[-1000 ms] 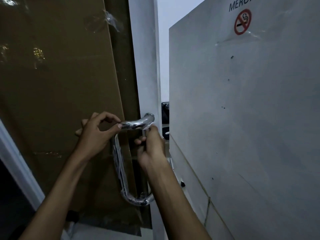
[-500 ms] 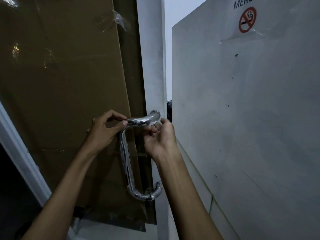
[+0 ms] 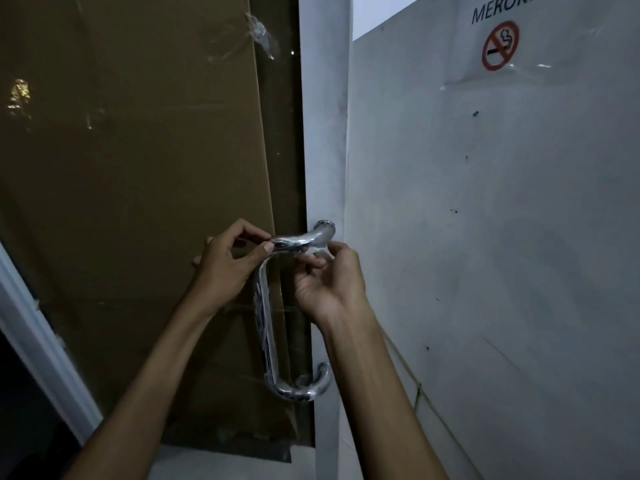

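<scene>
Chrome door handle stood upright as a D-shaped pull on the white door stile, left of the pale board and right of the cardboard sheet. It looked rigid, heavy and fixed at both ends, its polished tube slick under a thin, crinkled clear wrap. The left hand pinched the upper bend between thumb and forefinger; the right hand pinched at the wrap beneath the top arm. That loose wrap, soft and tearable, seemed the best place to grasp

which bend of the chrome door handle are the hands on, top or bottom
The top bend: the left hand pinches it and the right hand pinches it from below. The bottom bend is untouched.
</scene>
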`<action>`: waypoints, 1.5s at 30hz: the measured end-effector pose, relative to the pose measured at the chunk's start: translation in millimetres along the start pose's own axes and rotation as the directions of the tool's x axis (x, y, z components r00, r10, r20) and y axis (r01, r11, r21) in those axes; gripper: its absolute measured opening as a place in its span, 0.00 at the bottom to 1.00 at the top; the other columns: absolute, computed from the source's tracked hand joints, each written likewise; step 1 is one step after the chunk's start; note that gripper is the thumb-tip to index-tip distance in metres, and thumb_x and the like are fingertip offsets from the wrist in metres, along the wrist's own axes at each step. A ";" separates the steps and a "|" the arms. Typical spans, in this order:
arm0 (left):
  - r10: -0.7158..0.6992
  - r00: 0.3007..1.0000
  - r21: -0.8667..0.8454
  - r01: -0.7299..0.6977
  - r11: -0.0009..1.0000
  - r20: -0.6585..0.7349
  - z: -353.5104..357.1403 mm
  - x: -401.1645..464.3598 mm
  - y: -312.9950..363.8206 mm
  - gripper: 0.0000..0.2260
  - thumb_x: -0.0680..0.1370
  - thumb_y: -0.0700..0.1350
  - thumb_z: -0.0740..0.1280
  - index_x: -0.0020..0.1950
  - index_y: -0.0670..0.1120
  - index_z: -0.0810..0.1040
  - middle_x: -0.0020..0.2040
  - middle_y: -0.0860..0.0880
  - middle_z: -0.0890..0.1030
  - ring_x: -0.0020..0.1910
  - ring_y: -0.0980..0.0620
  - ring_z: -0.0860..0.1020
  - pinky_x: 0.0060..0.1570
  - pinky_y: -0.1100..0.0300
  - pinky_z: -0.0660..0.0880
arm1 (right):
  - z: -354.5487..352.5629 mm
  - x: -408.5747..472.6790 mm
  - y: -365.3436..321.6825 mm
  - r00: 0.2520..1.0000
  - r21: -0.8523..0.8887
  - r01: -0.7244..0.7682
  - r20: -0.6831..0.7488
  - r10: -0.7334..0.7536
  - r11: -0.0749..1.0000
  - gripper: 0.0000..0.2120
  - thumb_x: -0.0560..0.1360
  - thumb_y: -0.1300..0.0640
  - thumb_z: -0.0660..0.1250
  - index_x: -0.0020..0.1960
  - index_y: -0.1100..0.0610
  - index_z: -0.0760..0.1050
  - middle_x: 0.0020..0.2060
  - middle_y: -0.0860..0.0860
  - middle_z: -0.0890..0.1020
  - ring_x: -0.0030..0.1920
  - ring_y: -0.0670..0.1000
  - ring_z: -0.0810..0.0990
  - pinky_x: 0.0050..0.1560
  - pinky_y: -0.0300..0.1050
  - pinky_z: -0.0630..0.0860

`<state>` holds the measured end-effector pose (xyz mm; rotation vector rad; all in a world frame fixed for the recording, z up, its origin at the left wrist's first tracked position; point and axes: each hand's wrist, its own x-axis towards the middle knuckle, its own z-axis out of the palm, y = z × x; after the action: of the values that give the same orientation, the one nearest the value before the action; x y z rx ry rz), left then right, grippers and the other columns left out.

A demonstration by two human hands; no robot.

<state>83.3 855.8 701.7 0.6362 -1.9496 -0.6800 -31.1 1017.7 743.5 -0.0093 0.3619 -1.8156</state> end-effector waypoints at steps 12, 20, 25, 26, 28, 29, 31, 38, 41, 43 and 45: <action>0.012 0.999 -0.058 -0.010 0.998 0.030 -1.1 0.1 -3.6 0.17 0.71 0.68 0.69 0.55 0.61 0.81 0.48 0.60 0.85 0.55 0.44 0.80 0.61 0.28 0.73 | 24.7 -11.0 6.8 0.999 0.022 -0.036 0.007 0.036 0.999 0.25 0.84 0.55 0.63 0.74 0.69 0.63 0.45 0.67 0.77 0.25 0.51 0.75 0.28 0.37 0.78; 0.041 0.999 -0.074 -0.038 0.997 0.031 0.2 1.0 -9.1 0.16 0.73 0.67 0.68 0.54 0.60 0.81 0.46 0.63 0.83 0.42 0.46 0.73 0.48 0.38 0.69 | 26.7 -0.7 15.7 1.000 0.051 0.021 -0.010 -0.020 0.998 0.22 0.84 0.56 0.63 0.72 0.68 0.64 0.54 0.66 0.74 0.24 0.52 0.75 0.27 0.37 0.78; 0.059 0.997 -0.111 -0.054 0.992 0.039 0.7 1.1 -12.7 0.13 0.74 0.65 0.69 0.53 0.60 0.81 0.36 0.67 0.80 0.40 0.48 0.70 0.47 0.44 0.64 | 27.4 3.8 22.7 1.000 0.059 0.012 0.011 -0.013 0.998 0.17 0.84 0.56 0.62 0.67 0.66 0.66 0.61 0.64 0.75 0.21 0.53 0.75 0.23 0.40 0.77; 0.056 0.997 -0.118 -0.051 0.992 0.045 0.1 0.5 -13.3 0.13 0.73 0.65 0.69 0.53 0.60 0.81 0.36 0.67 0.80 0.40 0.48 0.70 0.46 0.44 0.64 | 27.1 4.6 25.7 1.000 0.045 0.013 0.009 -0.013 0.999 0.17 0.84 0.56 0.61 0.67 0.67 0.66 0.62 0.62 0.74 0.25 0.52 0.75 0.23 0.40 0.77; 0.047 0.997 -0.120 -0.039 0.992 0.064 0.6 1.4 -11.2 0.12 0.73 0.64 0.68 0.52 0.61 0.81 0.34 0.68 0.79 0.39 0.49 0.70 0.46 0.44 0.65 | 28.0 6.2 28.3 1.000 0.017 0.028 -0.008 -0.028 0.999 0.18 0.84 0.55 0.60 0.67 0.68 0.65 0.69 0.61 0.72 0.33 0.50 0.73 0.23 0.41 0.77; 0.046 0.997 -0.113 -0.038 0.993 0.068 0.6 1.5 -11.0 0.12 0.73 0.65 0.68 0.51 0.61 0.81 0.33 0.68 0.78 0.39 0.49 0.70 0.47 0.44 0.65 | 28.5 6.4 28.7 0.999 0.014 0.036 -0.021 -0.035 0.999 0.17 0.84 0.56 0.60 0.66 0.67 0.65 0.72 0.60 0.71 0.35 0.50 0.72 0.23 0.41 0.77; 0.066 0.996 -0.103 -0.059 0.993 0.061 -0.5 1.1 -11.5 0.13 0.72 0.65 0.67 0.52 0.61 0.80 0.38 0.69 0.80 0.40 0.49 0.71 0.51 0.43 0.69 | 30.2 4.6 28.2 1.000 0.013 0.025 -0.012 -0.024 1.000 0.18 0.83 0.57 0.61 0.68 0.66 0.65 0.73 0.57 0.70 0.36 0.48 0.71 0.24 0.42 0.78; 0.046 0.991 -0.148 -0.028 0.989 0.124 -2.7 5.1 -15.4 0.17 0.71 0.72 0.68 0.51 0.62 0.79 0.46 0.65 0.83 0.50 0.44 0.78 0.62 0.34 0.72 | 41.0 1.5 39.6 1.000 -0.059 -0.016 -0.013 0.016 0.998 0.25 0.83 0.54 0.61 0.72 0.70 0.64 0.75 0.64 0.68 0.45 0.50 0.77 0.28 0.41 0.82; 0.070 0.984 -0.210 -0.034 0.977 0.166 -6.7 6.6 -19.3 0.17 0.72 0.68 0.69 0.52 0.58 0.79 0.56 0.57 0.85 0.59 0.41 0.80 0.65 0.31 0.71 | 43.9 2.8 50.6 1.000 -0.132 0.022 -0.010 -0.023 0.991 0.24 0.84 0.53 0.60 0.71 0.71 0.65 0.75 0.61 0.69 0.40 0.50 0.76 0.26 0.40 0.79; 0.071 0.979 -0.215 -0.028 0.976 0.192 -9.9 5.3 -16.5 0.15 0.72 0.62 0.69 0.54 0.57 0.80 0.55 0.56 0.84 0.58 0.39 0.80 0.62 0.31 0.74 | 43.6 9.2 54.6 0.998 -0.166 0.039 -0.047 -0.047 0.985 0.20 0.84 0.53 0.59 0.66 0.70 0.69 0.74 0.59 0.70 0.37 0.49 0.74 0.24 0.39 0.78; 0.073 0.973 -0.231 -0.021 0.973 0.221 -11.8 2.3 -11.0 0.14 0.70 0.61 0.70 0.53 0.59 0.83 0.52 0.55 0.84 0.55 0.41 0.80 0.62 0.34 0.75 | 41.1 12.5 58.4 0.995 -0.200 0.056 -0.066 -0.070 0.978 0.21 0.84 0.53 0.58 0.71 0.67 0.69 0.69 0.51 0.72 0.36 0.48 0.73 0.24 0.38 0.77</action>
<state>94.5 844.1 700.2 0.3820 -2.0493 -0.9653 28.4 982.7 765.7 -0.0946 0.5989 -1.8392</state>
